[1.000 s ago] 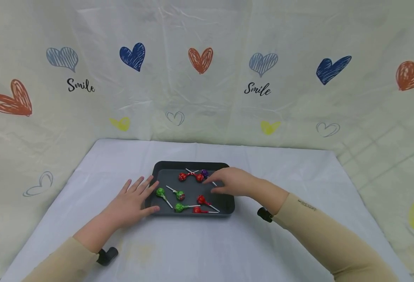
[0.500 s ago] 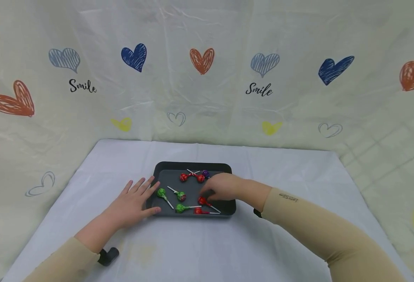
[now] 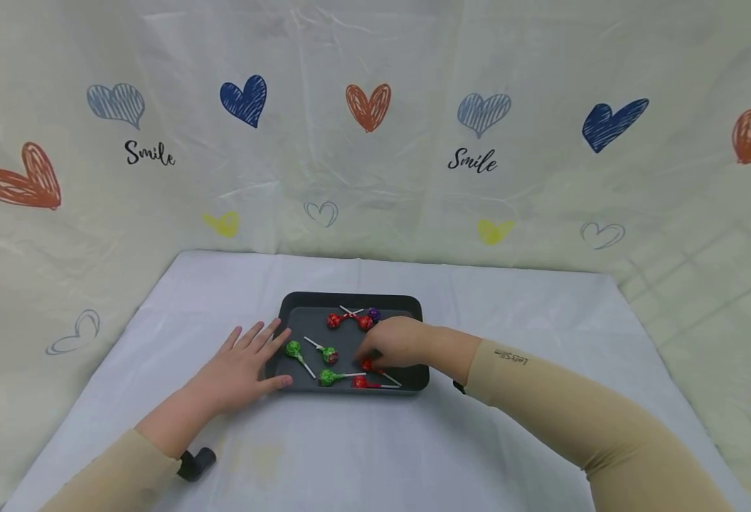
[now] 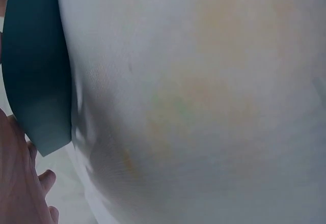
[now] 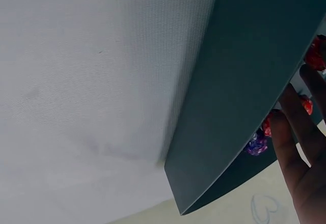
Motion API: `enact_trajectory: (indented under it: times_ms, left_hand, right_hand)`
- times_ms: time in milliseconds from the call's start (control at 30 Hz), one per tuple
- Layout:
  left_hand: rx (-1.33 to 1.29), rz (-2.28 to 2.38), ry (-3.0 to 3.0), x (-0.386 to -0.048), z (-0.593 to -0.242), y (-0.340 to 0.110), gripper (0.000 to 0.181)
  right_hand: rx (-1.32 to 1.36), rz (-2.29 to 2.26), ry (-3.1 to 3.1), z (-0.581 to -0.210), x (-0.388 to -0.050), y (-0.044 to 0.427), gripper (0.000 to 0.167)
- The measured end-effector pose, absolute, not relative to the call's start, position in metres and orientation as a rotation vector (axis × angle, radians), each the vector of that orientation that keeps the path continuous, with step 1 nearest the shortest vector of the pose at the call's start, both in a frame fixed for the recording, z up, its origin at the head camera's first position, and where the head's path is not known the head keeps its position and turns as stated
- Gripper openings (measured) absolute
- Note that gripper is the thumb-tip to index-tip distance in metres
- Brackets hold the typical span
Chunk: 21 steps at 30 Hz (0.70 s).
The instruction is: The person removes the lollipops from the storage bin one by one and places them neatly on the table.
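A dark grey tray (image 3: 350,390) holds several wrapped lollipops. My left hand (image 3: 237,373) lies with spread fingers at the tray's left rim. Over the tray's right part, my right hand (image 3: 395,341) reaches down, its fingertips close beside a red lollipop (image 3: 368,365); the head view hides whether they touch it. In the right wrist view its fingers (image 5: 300,124) look fairly straight. Another red lollipop (image 3: 360,382) lies nearer the front. Green lollipops (image 3: 328,377) lie at the left and middle. Two red lollipops (image 3: 333,321) with crossing sticks and a purple lollipop (image 3: 374,313) lie at the back.
The tray stands on a table with a white cloth (image 3: 350,455). Behind it hangs a pale sheet (image 3: 407,199) printed with hearts and "Smile". A black wrist camera (image 3: 198,464) sits under the left sleeve.
My right hand has moved down and left, from beside the back lollipops toward the red lollipop near the front. The left hand stays at the rim, and the lollipops have not visibly shifted.
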<state>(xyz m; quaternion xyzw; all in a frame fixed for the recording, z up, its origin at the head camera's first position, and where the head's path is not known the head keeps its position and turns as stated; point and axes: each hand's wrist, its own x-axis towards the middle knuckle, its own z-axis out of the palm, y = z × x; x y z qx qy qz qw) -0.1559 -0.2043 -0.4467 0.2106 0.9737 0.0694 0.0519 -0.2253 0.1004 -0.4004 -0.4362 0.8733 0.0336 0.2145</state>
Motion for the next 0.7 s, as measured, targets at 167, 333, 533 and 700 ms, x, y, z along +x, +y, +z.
enact_trajectory:
  times_ms: [167, 333, 533, 700]
  left_hand:
    - [0.635, 0.223, 2.955, -0.1563, -0.4465, -0.2041, 0.089]
    - [0.646, 0.229, 2.961, -0.1563, -0.4462, -0.2048, 0.09]
    - [0.652, 0.235, 2.966, -0.1568, -0.4481, -0.2051, 0.09]
    - [0.647, 0.236, 2.966, -0.1575, -0.4488, -0.205, 0.089]
  right_hand:
    - [-1.212, 0.106, 2.416, -0.4009, -0.2262, 0.1006, 0.031]
    - [-1.195, 0.069, 2.41, -0.4012, -0.2285, 0.1018, 0.029]
    - [-1.168, 0.017, 2.401, -0.4027, -0.2323, 0.1051, 0.028]
    - [-1.173, -0.027, 2.426, -0.3983, -0.234, 0.1086, 0.025]
